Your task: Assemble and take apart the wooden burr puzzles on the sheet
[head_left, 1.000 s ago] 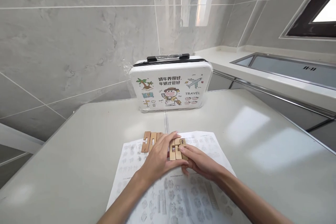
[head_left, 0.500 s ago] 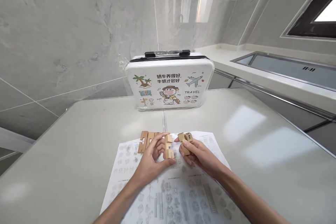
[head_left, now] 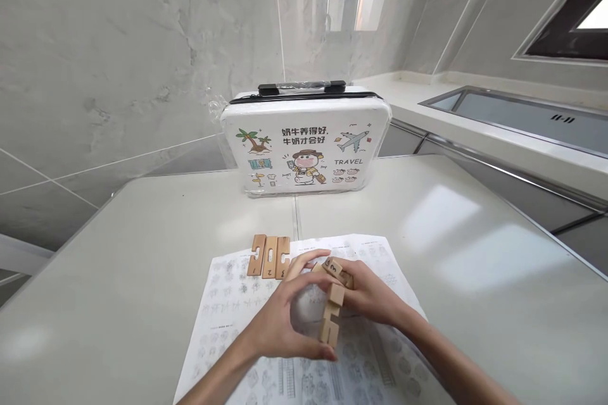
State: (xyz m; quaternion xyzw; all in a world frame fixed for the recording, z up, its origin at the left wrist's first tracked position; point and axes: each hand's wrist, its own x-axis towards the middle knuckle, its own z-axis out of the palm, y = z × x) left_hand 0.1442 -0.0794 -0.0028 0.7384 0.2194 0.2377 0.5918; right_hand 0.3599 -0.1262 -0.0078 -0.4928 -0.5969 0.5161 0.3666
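Observation:
My left hand [head_left: 273, 323] is closed on a notched wooden puzzle block [head_left: 330, 330], held lengthwise between thumb and fingers over the paper. Just beyond it, my right hand [head_left: 377, 297] grips light wooden puzzle pieces [head_left: 334, 267], one marked "3". The left fingertips reach close to these pieces; whether they touch cannot be made out. Part of the right hand's grip is hidden behind the left hand and block. Left of my hands lie three flat wooden pieces with cutouts: one marked 1 [head_left: 256, 257], one marked 2 [head_left: 269, 259], and a third [head_left: 284, 253] beside them.
A large instruction sheet [head_left: 223, 316] with printed diagrams lies under my hands on the white table [head_left: 142, 253]. A plastic-wrapped white suitcase [head_left: 306, 145] with cartoon prints stands at the back. To the right is a counter with a sink [head_left: 517, 117].
My left hand has moved right and nearer me, tilting the notched block. Its fingers now reach toward the pieces in my right hand. The flat pieces are more exposed.

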